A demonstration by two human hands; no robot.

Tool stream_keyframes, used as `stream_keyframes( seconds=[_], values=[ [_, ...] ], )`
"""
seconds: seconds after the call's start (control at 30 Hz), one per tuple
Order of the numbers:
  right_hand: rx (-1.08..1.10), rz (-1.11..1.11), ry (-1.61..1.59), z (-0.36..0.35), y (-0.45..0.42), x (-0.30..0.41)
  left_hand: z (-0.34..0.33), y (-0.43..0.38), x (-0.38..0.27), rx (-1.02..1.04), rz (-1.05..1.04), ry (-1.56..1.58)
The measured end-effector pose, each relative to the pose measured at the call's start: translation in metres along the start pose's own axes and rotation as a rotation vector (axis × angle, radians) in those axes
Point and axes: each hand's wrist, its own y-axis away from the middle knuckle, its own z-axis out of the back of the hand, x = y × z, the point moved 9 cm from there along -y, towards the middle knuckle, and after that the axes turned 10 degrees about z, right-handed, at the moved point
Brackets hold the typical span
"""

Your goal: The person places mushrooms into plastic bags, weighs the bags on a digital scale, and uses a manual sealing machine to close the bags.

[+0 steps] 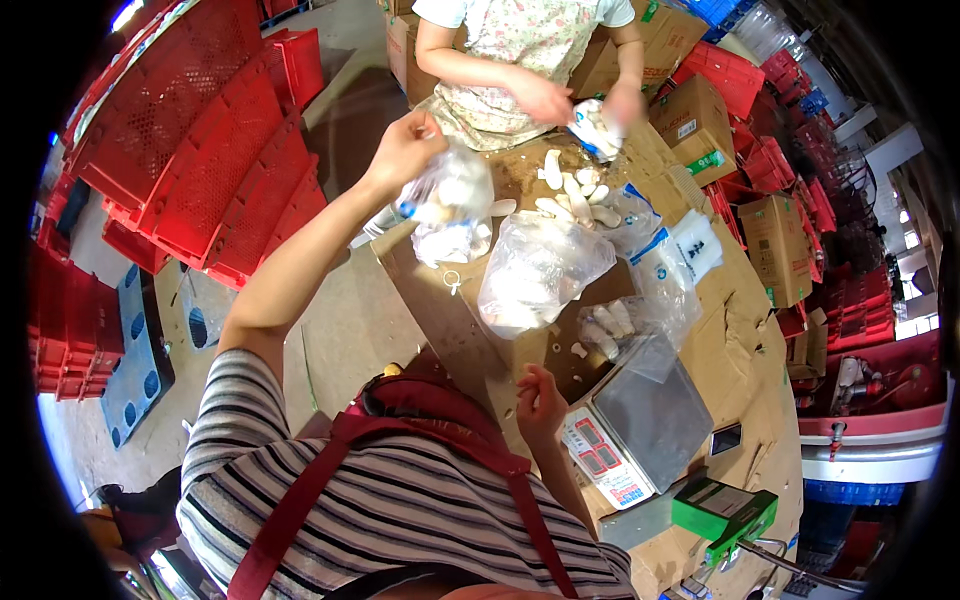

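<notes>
My left hand (407,147) is raised at the table's far left corner. It grips the gathered top of a clear plastic bag (457,187) of pale mushrooms, which look like king oyster mushrooms. Under that hanging bag, another filled plastic bag (444,244) rests on the table corner. My right hand (541,403) hovers at the near edge beside the digital scale (652,420), fingers loosely curled, with nothing visible in it. A large clear bag of mushrooms (540,274) lies mid-table, and a smaller bag of mushrooms (609,326) sits against the scale's far edge.
Across the table a person in a floral apron (517,45) handles a mushroom bag (596,131). Loose mushrooms (576,199) and bags with blue print (664,262) lie nearby. A green device (724,510) with a cable stands near right. Red crates (202,142) are stacked at left.
</notes>
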Motion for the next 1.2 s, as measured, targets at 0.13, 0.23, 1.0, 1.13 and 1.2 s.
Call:
stream_keyframes(
  seconds=[0.13, 0.23, 1.0, 1.13, 1.2],
  values=[
    [0.074, 0.057, -0.023, -0.005, 0.002, 0.011, -0.01, -0.052, 0.041, -0.129, -0.034, -0.205],
    [0.123, 0.089, 0.012, -0.006, 0.007, 0.015, -0.013, -0.081, 0.104, -0.234, 0.114, -0.357],
    [-0.109, -0.116, 0.096, -0.002, -0.164, -0.102, -0.092, 0.012, 0.098, 0.225, -0.245, -0.666],
    [-0.068, -0.229, -0.153, -0.013, -0.126, -0.073, -0.09, 0.094, 0.103, 0.381, 0.066, -0.327],
    [-0.068, -0.244, -0.225, -0.019, -0.116, -0.049, -0.094, 0.126, 0.105, 0.434, 0.167, -0.188]
  ],
)
